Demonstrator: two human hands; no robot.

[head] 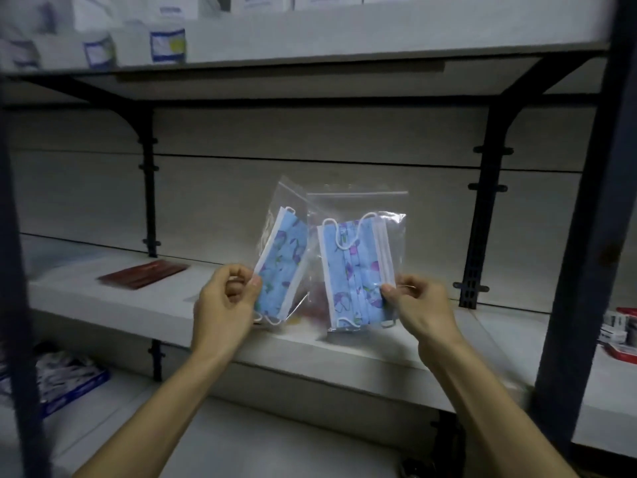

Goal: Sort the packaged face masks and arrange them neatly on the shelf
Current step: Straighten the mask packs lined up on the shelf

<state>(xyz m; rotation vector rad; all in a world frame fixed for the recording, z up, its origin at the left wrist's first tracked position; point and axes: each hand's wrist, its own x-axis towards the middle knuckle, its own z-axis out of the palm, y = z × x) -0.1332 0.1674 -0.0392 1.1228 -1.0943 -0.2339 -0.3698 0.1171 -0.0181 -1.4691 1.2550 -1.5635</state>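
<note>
I hold two clear zip bags upright over the middle shelf [344, 346], each with a blue flower-print face mask inside. My left hand [224, 298] pinches the lower left edge of the left mask bag [282, 263], which leans to the right. The right mask bag [355, 270] stands nearly straight, and my right hand [420, 305] pinches its lower right edge. The two bags overlap slightly at the middle. A dark red packet [144, 274] lies flat on the shelf to the left. Something reddish [315, 307] shows on the shelf behind the bags, blurred.
White boxes and labelled jars [169, 44] stand on the upper shelf. Black brackets [148, 188] and dark uprights [579, 270] frame the bay. A blue-and-white box [69, 381] sits on the lower shelf at left. Red and white packs [620, 332] lie at far right.
</note>
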